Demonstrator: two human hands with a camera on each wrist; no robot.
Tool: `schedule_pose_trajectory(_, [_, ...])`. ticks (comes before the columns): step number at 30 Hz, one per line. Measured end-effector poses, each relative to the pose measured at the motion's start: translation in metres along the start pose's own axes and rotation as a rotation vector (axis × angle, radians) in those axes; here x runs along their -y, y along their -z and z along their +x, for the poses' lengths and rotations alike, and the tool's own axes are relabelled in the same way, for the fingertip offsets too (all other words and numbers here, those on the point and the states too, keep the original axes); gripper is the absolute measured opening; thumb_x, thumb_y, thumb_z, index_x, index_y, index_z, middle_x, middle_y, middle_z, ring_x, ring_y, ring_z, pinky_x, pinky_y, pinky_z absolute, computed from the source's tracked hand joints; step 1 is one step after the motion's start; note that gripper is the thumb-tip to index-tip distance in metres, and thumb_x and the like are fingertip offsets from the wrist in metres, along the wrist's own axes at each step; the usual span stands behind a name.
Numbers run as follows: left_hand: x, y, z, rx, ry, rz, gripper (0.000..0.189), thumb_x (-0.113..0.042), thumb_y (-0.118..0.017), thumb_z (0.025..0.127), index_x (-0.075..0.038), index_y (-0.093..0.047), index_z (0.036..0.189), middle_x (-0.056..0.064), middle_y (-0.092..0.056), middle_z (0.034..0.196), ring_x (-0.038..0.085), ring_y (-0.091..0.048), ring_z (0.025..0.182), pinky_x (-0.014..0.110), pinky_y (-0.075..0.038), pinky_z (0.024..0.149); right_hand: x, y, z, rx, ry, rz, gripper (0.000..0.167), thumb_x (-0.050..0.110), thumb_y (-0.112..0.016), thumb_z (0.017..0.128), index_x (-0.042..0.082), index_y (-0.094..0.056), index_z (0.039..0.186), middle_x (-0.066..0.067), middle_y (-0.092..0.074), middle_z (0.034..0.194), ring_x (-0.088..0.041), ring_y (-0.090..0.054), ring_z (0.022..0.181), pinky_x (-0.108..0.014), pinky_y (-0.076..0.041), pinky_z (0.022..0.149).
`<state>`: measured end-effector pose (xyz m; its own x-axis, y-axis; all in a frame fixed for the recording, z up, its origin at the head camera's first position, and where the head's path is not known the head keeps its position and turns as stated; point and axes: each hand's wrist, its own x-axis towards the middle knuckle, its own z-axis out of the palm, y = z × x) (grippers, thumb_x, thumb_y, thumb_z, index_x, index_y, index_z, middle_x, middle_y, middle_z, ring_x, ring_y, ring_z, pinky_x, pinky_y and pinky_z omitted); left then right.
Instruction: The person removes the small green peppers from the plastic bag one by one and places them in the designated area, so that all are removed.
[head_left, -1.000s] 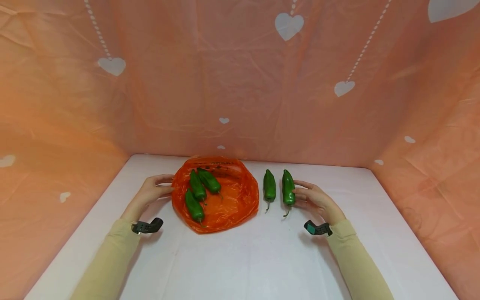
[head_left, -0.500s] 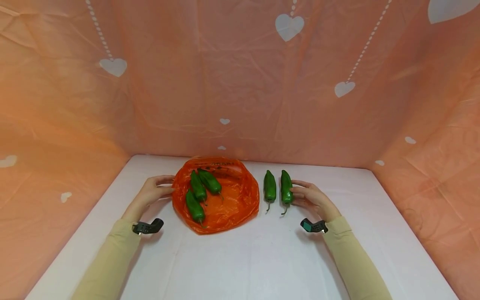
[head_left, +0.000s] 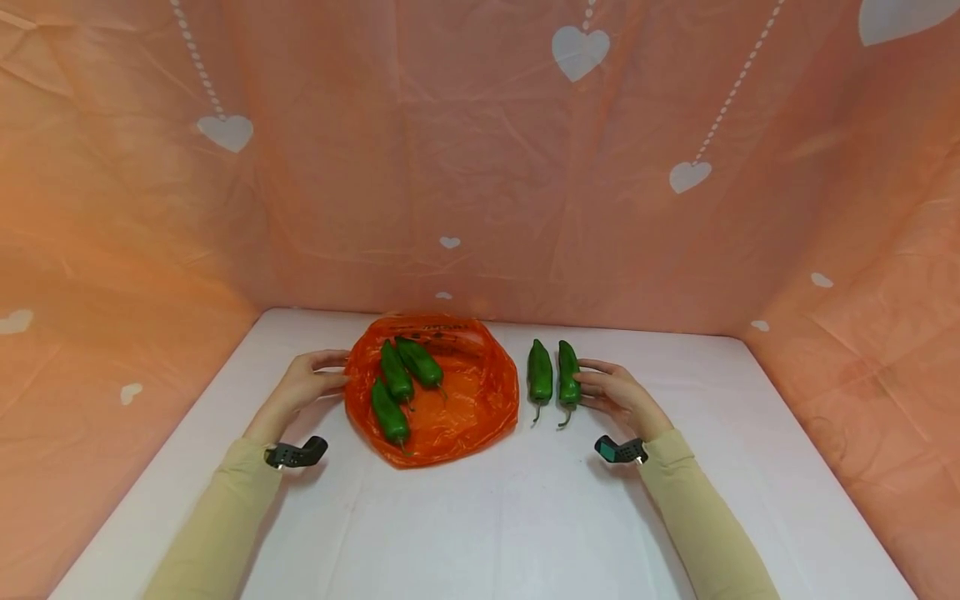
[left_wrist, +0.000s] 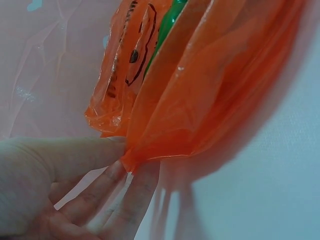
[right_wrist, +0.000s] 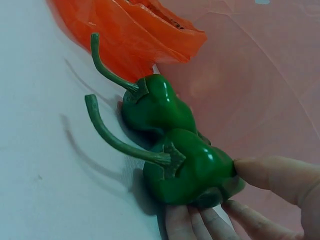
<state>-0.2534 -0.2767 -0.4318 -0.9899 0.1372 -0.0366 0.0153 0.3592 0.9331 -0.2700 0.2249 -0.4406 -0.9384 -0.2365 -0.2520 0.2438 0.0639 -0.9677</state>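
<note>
The person's left hand [head_left: 300, 387] pinches the near-side gathered edge of an orange plastic bag [head_left: 457, 429] between thumb and fingers, at the bag's left. The bag lies spread open on the white tabletop [head_left: 487, 525], with three green peppers [head_left: 396, 375] grouped in its left part, their stems toward the person. To the right of the bag, a fourth pepper [head_left: 539, 372] lies with its stem pointing the same way. Just beside it is an outer pepper [head_left: 567, 377], gripped from its right side by the right hand [head_left: 622, 396], thumb on one side and fingers on the other. Each wrist bears a black device [head_left: 296, 454], and a pinkish-orange sheet [head_left: 480, 167] with white hearts hangs behind the tabletop.
</note>
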Motion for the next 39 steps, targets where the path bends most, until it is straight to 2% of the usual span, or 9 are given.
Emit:
schedule_pose_trajectory(5, [0.000, 0.000, 0.000, -0.001, -0.001, 0.006, 0.048, -0.005, -0.061, 0.091, 0.008, -0.046, 0.135, 0.031, -0.049, 0.131, 0.034, -0.062, 0.103, 0.038, -0.054, 0.084, 0.001, -0.001, 0.002, -0.009, -0.003, -0.004, 0.057, 0.015, -0.057, 0.096, -0.006, -0.033, 0.143, -0.022, -0.041, 0.139, -0.023, -0.054, 0.114, -0.040, -0.045, 0.099])
schedule_pose_trajectory(13, [-0.001, 0.000, -0.002, 0.005, 0.002, 0.015, 0.049, -0.007, -0.061, 0.092, 0.007, -0.045, 0.136, 0.030, -0.048, 0.132, 0.036, -0.061, 0.105, 0.039, -0.054, 0.084, 0.003, -0.004, 0.003, -0.024, -0.013, -0.029, 0.054, 0.012, -0.056, 0.097, -0.006, -0.034, 0.143, -0.024, -0.036, 0.144, -0.023, -0.054, 0.114, -0.041, -0.045, 0.099])
schedule_pose_trajectory(19, [-0.002, 0.000, -0.002, 0.006, 0.007, 0.010, 0.049, -0.007, -0.061, 0.092, 0.007, -0.045, 0.136, 0.030, -0.048, 0.132, 0.036, -0.062, 0.105, 0.039, -0.054, 0.085, 0.004, -0.006, 0.007, -0.040, -0.031, -0.048, 0.056, 0.013, -0.060, 0.094, -0.007, -0.037, 0.142, -0.023, -0.044, 0.136, -0.019, -0.059, 0.106, -0.037, -0.050, 0.093])
schedule_pose_trajectory(25, [-0.002, 0.000, -0.002, 0.005, -0.001, 0.013, 0.049, -0.007, -0.062, 0.091, 0.008, -0.046, 0.135, 0.031, -0.049, 0.131, 0.035, -0.062, 0.103, 0.040, -0.055, 0.084, 0.004, -0.004, 0.009, -0.012, 0.016, -0.058, 0.063, 0.018, -0.065, 0.091, -0.012, -0.037, 0.138, -0.018, -0.053, 0.126, -0.019, -0.061, 0.100, -0.035, -0.052, 0.089])
schedule_pose_trajectory(33, [-0.003, 0.000, 0.001, 0.000, 0.005, 0.015, 0.046, -0.005, -0.061, 0.092, 0.006, -0.047, 0.134, 0.029, -0.050, 0.130, 0.035, -0.062, 0.103, 0.038, -0.055, 0.083, 0.005, -0.002, 0.011, -0.022, -0.028, -0.075, 0.056, 0.015, -0.060, 0.093, -0.011, -0.038, 0.138, -0.017, -0.054, 0.122, -0.018, -0.062, 0.098, -0.036, -0.052, 0.088])
schedule_pose_trajectory(39, [-0.004, 0.000, 0.000, 0.003, 0.011, 0.006, 0.048, -0.005, -0.062, 0.091, 0.008, -0.046, 0.135, 0.031, -0.049, 0.130, 0.036, -0.062, 0.103, 0.040, -0.054, 0.084, 0.010, -0.004, 0.008, -0.031, -0.048, -0.050, 0.050, 0.008, -0.055, 0.095, -0.015, -0.038, 0.136, -0.014, -0.059, 0.110, -0.017, -0.062, 0.092, -0.037, -0.054, 0.086])
